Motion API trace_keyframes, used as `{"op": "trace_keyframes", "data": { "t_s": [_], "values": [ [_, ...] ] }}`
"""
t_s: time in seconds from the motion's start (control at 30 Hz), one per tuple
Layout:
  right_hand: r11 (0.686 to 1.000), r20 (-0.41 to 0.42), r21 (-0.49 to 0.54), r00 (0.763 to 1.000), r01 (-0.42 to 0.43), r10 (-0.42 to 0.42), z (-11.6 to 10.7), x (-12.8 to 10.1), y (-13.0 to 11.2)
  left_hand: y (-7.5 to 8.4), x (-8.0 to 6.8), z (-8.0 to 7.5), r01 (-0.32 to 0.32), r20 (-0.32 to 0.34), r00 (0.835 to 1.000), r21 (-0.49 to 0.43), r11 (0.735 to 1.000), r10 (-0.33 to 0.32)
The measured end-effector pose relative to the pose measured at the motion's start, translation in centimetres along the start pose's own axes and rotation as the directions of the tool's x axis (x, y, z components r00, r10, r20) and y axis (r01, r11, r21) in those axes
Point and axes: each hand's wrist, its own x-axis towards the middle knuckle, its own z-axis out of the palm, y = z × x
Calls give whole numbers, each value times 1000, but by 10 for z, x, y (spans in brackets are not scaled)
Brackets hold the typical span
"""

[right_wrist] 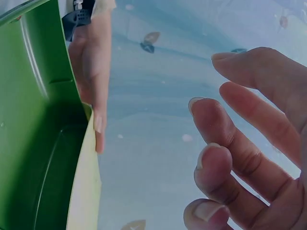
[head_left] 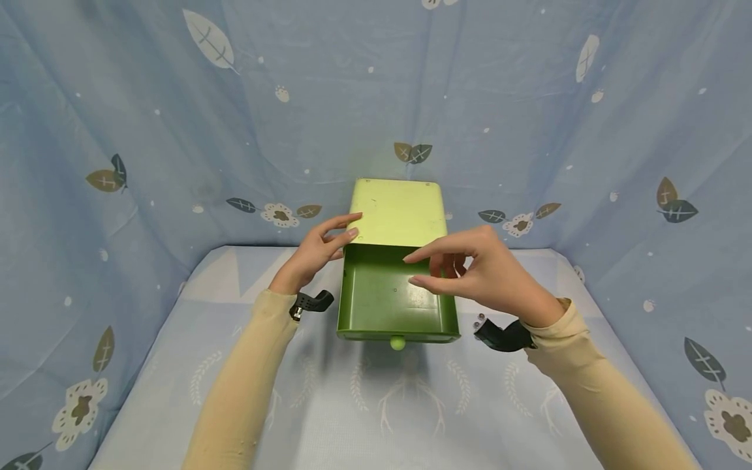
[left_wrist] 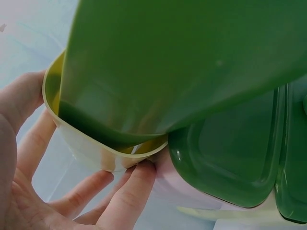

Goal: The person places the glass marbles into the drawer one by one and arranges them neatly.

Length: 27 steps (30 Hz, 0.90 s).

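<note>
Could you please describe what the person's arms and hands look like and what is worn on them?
Both arms are covered to the wrist by snug, plain beige long sleeves. The left hand and right hand are bare, with no gloves or rings visible, and the fingers have short, unpainted nails. A small black camera mount is strapped at each wrist, the left mount and the right mount.

You get soft, even, bright light from above; the drawer casts a faint shadow toward you. Head view bows at its edges. Your right wrist view blurs the near fingers.
</note>
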Motion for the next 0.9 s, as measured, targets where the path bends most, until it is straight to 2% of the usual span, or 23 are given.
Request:
{"op": "trace_keyframes", "data": {
  "t_s": [0.3,0.9],
  "values": [
    [999,-58,-28,998,-38,36,-8,-18,-6,-1,0,-1,4,9,1000,-9,1000,-4],
    [991,-161,24,978,-132,134,-12,-43,-8,-3,1,-2,-1,7,1000,-5,1000,1]
  ]
}}
